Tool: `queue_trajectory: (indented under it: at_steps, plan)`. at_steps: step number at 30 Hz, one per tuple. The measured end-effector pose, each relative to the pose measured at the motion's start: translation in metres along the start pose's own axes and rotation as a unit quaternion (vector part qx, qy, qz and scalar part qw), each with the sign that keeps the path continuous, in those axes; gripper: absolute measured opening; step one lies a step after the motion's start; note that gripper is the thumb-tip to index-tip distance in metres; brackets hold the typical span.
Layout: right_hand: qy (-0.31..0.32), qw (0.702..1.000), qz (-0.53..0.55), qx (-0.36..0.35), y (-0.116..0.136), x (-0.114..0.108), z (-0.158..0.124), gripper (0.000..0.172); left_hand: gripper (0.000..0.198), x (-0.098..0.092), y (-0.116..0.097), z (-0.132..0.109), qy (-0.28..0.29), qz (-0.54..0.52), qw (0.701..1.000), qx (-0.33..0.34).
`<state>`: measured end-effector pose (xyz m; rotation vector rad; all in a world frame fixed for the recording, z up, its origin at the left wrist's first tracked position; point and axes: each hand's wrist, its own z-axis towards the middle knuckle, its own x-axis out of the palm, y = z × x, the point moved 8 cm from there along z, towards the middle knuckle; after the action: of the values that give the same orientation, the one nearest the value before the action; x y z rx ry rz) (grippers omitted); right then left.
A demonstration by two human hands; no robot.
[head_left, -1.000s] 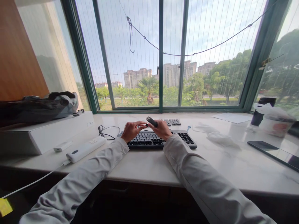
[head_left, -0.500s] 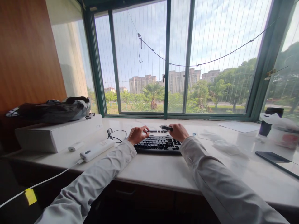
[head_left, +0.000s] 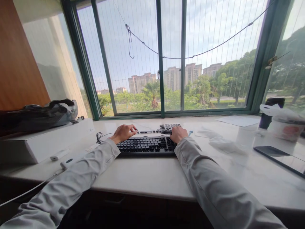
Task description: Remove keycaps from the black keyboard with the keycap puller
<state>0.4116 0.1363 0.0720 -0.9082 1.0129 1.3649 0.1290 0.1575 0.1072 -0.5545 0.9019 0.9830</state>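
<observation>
A black keyboard [head_left: 145,145] lies flat on the white countertop, in front of the window. Behind its back edge runs a line of small dark keycaps [head_left: 145,131], with a block of keycaps [head_left: 170,126] farther back. My left hand [head_left: 124,133] is over the keyboard's back left corner, thumb and fingertips drawn into a pinch; whatever may be between them is too small to name. At the back right corner, my right hand [head_left: 178,134] is closed on a dark elongated object [head_left: 166,132] that points left. My fingers partly hide it, so its kind is unclear.
On the left, a white box [head_left: 54,140] carries a dark bag [head_left: 43,114], near a white power strip [head_left: 69,161] and a coiled black cable [head_left: 99,137]. To the right are clear plastic bags [head_left: 226,144], a dark flat tablet-like device [head_left: 281,157] and a bagged tub [head_left: 286,127].
The view has shifted, so the scene sits farther left. My right hand has lowered with the dark object toward the line of keycaps, and the block behind shows now. My left hand has drawn back leftward.
</observation>
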Motion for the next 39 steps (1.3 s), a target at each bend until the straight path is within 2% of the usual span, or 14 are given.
queue_trajectory:
  at_steps: [3,6,9,13,16,20,24,32,39]
  plan:
    - [0.000,1.000,0.014,0.012,-0.001,0.000,-0.001,0.032,0.039,0.008,-0.011,0.032,0.070,0.051,0.995,0.059]
    - [0.003,1.000,0.030,0.008,-0.002,0.001,-0.002,0.033,0.042,0.024,-0.026,0.072,0.123,0.109,0.983,0.079]
    - [0.007,0.999,0.044,0.008,-0.004,0.002,-0.002,0.033,0.039,0.053,-0.045,0.105,0.182,0.125,0.970,0.099]
    - [0.007,0.998,0.056,0.020,-0.012,0.003,-0.001,0.031,0.031,0.092,-0.061,0.130,0.233,0.127,0.958,0.104]
    - [0.008,0.997,0.065,0.047,-0.022,0.003,0.000,0.031,0.028,0.110,-0.063,0.138,0.257,0.131,0.953,0.095]
    - [0.009,0.994,0.091,0.064,-0.028,0.005,0.003,0.030,0.027,0.122,-0.066,0.142,0.278,0.121,0.948,0.097]
    - [0.006,0.991,0.117,0.071,-0.028,0.006,0.003,0.031,0.028,0.127,-0.073,0.146,0.282,0.119,0.945,0.112]
    - [0.021,0.996,0.039,0.076,-0.025,0.004,0.001,0.034,0.025,0.131,-0.078,0.150,0.307,0.164,0.928,0.137]
    - [0.024,0.997,0.033,0.071,-0.024,0.003,0.000,0.034,0.024,0.135,-0.078,0.151,0.306,0.188,0.922,0.146]
